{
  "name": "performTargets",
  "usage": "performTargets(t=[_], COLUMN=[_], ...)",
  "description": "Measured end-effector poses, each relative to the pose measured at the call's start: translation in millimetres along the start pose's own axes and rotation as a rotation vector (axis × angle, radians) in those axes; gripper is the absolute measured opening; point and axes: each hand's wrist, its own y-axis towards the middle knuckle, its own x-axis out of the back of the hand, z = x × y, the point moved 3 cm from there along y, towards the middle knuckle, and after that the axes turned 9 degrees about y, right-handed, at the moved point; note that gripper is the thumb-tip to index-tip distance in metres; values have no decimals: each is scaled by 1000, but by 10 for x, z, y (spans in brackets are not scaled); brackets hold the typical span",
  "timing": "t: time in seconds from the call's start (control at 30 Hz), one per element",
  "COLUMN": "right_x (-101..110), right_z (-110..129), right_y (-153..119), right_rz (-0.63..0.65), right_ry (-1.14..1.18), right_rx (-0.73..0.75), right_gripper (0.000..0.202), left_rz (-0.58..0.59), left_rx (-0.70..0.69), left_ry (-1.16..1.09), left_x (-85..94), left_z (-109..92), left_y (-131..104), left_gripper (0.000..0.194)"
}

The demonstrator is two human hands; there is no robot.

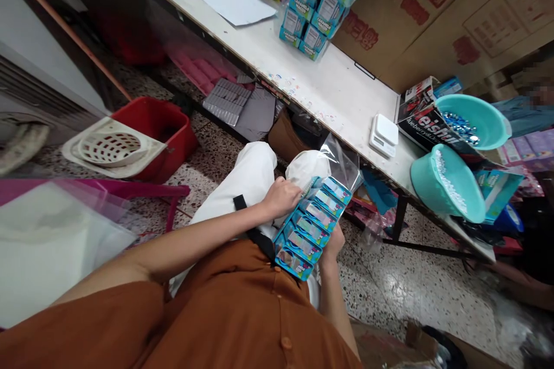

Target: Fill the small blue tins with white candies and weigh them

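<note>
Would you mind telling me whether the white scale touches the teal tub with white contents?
Apart: the head view shows bare tabletop between the white scale and that teal tub.

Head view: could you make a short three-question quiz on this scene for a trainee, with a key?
1. True or false: the right hand holds the pack.
2. Which stands on the table?
A) red bin
B) scale
C) pack
3. How many teal basins show near the scale?

Key:
1. True.
2. B.
3. Two.
</note>
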Motion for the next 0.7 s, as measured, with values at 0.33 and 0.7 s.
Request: performTargets(t=[0.33,0.7], right_x=[194,366], right_z=[195,189], right_y=[-636,-791], right_rz=[42,-10], right_ry=[-29,122], right_rx=[322,326], right_gripper=[37,22], left_rz=[158,-63], left_rx=[-138,-282], left_ry=[-45,84], left_x=[234,554], left_z=[-39,-51], left_y=[-712,-826], left_gripper=[34,24])
